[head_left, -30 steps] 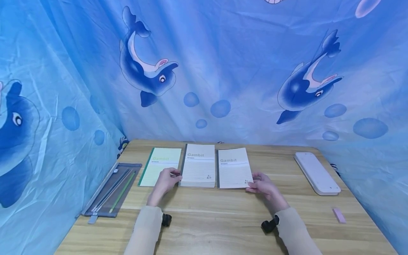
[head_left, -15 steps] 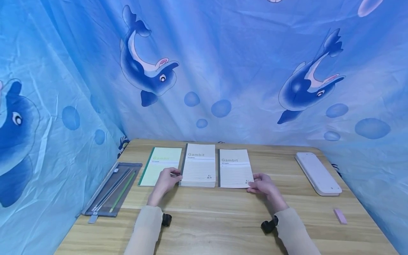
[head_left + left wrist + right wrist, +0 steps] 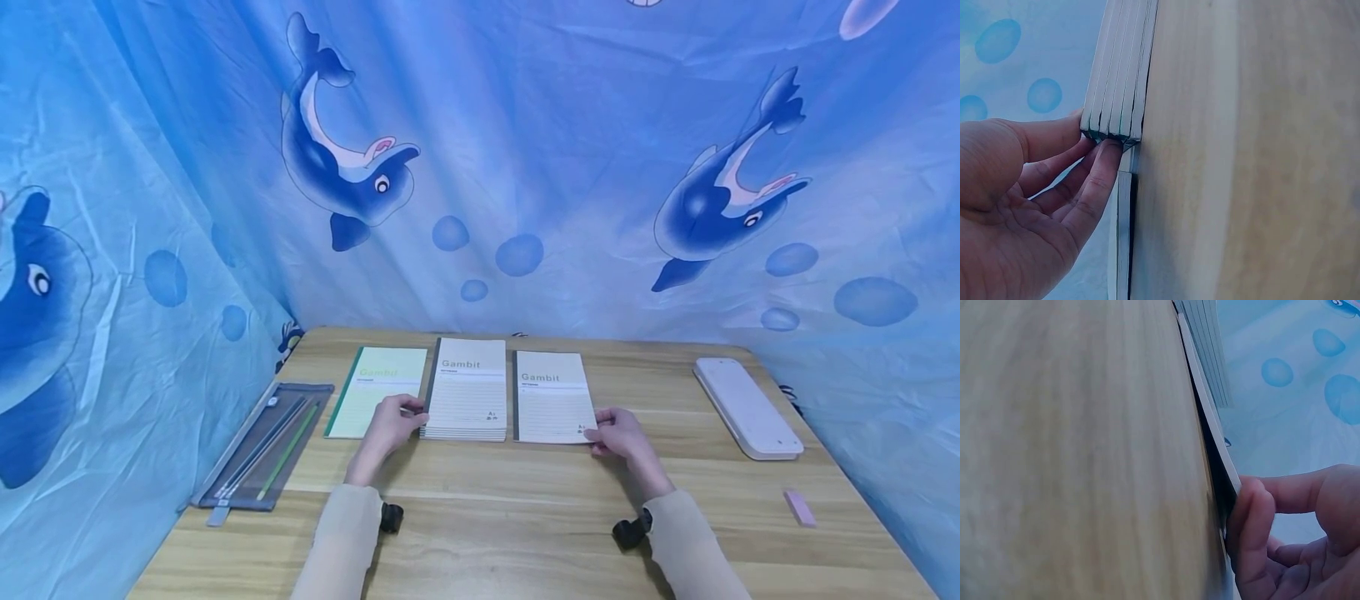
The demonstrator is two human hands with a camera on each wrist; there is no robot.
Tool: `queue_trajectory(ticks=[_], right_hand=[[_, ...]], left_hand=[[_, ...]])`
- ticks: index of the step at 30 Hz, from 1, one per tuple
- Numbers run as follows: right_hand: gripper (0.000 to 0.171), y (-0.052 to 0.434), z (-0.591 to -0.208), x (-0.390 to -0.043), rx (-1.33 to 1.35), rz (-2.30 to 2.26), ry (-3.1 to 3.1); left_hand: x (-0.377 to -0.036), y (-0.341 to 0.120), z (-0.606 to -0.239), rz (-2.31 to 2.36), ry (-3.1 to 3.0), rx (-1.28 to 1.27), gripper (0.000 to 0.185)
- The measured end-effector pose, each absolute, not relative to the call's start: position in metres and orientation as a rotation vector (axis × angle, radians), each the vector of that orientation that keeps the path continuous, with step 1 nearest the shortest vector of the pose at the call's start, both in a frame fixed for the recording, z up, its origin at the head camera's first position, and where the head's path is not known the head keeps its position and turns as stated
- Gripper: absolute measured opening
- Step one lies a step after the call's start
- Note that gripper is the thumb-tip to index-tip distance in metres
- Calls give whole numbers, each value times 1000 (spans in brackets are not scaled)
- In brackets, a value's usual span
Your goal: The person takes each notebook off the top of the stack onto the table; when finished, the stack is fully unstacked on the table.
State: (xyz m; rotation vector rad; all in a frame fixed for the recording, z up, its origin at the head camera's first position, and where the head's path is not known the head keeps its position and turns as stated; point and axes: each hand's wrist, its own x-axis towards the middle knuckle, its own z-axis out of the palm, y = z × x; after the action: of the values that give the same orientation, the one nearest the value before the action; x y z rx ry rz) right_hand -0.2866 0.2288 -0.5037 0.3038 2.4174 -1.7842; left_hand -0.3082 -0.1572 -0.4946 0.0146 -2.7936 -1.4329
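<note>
The dark-spined notebook (image 3: 553, 400) lies just to the right of a stack of notebooks (image 3: 465, 392), its near edge raised slightly off the counter (image 3: 487, 533). The right hand (image 3: 622, 435) pinches its near right corner, the grip clamped with the thumb on the cover and the fingers curled beneath. The left hand (image 3: 392, 427) has its grip on the near left corner of the stack, thumb at the top cover and fingertips against the spines. Both top covers read "Gambit".

On the stack's other side lies a green-spined notebook (image 3: 375, 383), its near right corner partly behind the left hand.

Farther left, a grey see-through zip pouch (image 3: 306, 388) lies flat and slanted near the counter's edge; through it show a green pencil (image 3: 288, 452) and slim dark sticks lying lengthwise beside it. On the right, well apart from the notebooks, lies a white case (image 3: 748, 408), closed, its contents hidden. A pink eraser-like block (image 3: 799, 507) lies nearer the person. Behind hangs a blue dolphin-print curtain (image 3: 585, 167).
</note>
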Motion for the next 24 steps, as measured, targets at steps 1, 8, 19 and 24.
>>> queue_trajectory(ticks=[1, 8, 19, 24], right_hand=[[36, 229, -503, -286, 296, -1769, 2437], [36, 230, -504, -287, 340, -1702, 2495], [39, 231, -504, -289, 331, -1668, 2511], [42, 233, -501, -287, 327, -1698, 2494]], left_hand=[[-308, -157, -495, -1435, -2793, 14, 26], [-309, -158, -497, -1441, -2796, 11, 26], [-308, -160, -497, -1447, -2780, 0, 25], [-308, -160, -496, -1445, -2784, -1, 24]])
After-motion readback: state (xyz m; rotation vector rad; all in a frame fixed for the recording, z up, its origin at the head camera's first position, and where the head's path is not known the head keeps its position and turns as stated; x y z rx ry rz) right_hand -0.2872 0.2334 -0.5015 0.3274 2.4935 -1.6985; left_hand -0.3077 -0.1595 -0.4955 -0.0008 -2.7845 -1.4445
